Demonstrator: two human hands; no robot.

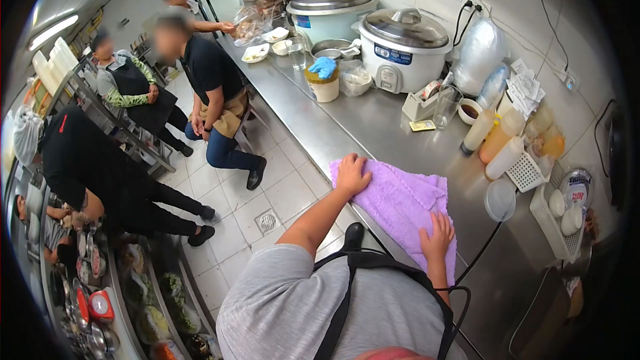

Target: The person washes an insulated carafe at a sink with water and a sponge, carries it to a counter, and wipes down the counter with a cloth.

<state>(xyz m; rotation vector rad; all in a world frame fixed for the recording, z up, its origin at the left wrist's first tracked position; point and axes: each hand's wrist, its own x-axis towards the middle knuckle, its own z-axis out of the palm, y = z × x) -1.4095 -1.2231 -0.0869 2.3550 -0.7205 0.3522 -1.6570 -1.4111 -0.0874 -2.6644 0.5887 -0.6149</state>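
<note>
A purple towel (403,197) lies spread on the steel counter (400,143), with one side at the counter's front edge. My left hand (353,175) rests on the towel's left end, palm down and fingers extended. Lower on the right side, my right hand (437,235) lies flat on the same cloth with its fingers apart. Neither hand is closed around anything. A clear round plastic lid or tub (500,201) sits to the right of the towel, near a black cable.
Two rice cookers (407,50) stand along the wall, near a tub with a blue glove (323,80). Squeeze bottles (505,158), a drinking glass (447,107) and white baskets (557,217) line the right side. Several people, one seated (213,87), occupy the left aisle.
</note>
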